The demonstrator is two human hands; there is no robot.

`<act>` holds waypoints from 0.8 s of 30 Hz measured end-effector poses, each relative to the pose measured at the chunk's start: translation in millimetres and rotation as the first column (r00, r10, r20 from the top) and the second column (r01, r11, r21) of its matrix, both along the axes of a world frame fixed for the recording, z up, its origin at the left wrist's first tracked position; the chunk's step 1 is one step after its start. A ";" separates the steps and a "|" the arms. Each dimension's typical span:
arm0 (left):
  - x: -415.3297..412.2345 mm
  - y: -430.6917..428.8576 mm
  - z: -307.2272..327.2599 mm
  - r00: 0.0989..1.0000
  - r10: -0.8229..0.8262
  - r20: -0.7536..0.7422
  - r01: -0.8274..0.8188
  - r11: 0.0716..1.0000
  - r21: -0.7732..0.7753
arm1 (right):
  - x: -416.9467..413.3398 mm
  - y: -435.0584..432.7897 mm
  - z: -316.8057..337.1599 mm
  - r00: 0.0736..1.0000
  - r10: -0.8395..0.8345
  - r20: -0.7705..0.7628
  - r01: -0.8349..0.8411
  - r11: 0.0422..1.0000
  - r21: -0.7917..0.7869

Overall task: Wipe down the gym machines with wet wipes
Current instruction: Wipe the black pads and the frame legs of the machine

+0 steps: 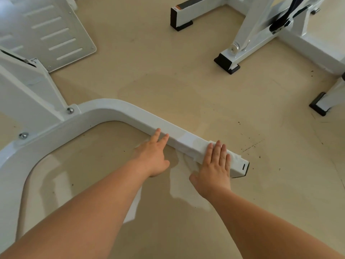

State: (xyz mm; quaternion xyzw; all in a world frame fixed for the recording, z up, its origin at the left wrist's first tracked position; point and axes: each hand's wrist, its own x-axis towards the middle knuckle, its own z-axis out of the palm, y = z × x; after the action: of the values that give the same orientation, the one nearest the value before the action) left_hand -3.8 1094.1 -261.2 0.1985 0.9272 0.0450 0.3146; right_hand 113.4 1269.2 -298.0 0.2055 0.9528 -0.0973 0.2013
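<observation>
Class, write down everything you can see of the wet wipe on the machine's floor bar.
The wet wipe is a thin white sheet, creased and damp-looking. It lies draped over the white floor bar near its black-capped end, its near edge hanging down the bar's side. The right hand presses flat on it with straight fingers, covering its middle.

Under the fingers [217, 152] of my right hand [214, 171], the wet wipe [197, 149] is a thin, soft white sheet, creased. The frame bar [141, 116] is smooth, glossy white painted metal, its bolts [70, 110] bright bare metal, its end cap [246, 168] matt black. The beige floor [186, 81] is smooth and faintly shiny. The footplate [56, 34] is matt grey and ribbed.
</observation>
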 end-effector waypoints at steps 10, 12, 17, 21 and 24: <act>-66.9 -76.0 6.4 0.964 0.234 -0.129 -0.254 0.952 -0.171 | -95.3 -64.6 -5.2 0.936 0.347 0.048 -0.348 0.937 0.016; -74.0 -95.9 7.4 0.948 0.266 -0.177 -0.301 0.927 -0.222 | -107.7 -73.4 -6.2 0.914 0.403 0.052 -0.403 0.915 -0.009; -99.4 -154.0 4.1 0.900 0.380 -0.215 -0.426 0.872 -0.243 | -100.6 -69.3 -6.6 0.891 0.455 -0.013 -0.454 0.891 0.020; -100.1 -174.9 -4.7 0.893 0.438 -0.102 -0.450 0.863 -0.228 | -100.6 -88.5 -1.2 0.965 0.263 0.023 -0.263 0.965 0.008; -97.9 -181.1 -4.8 0.891 0.437 -0.126 -0.454 0.861 -0.227 | -123.3 -103.0 1.0 0.954 0.298 0.025 -0.294 0.950 -0.107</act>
State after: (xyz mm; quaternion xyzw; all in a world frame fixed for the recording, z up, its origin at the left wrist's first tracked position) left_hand -101.7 913.0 -266.0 -0.0610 0.9565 -0.0080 0.2852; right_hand -9.9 1166.2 -297.0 0.0519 0.9623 -0.1105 0.2432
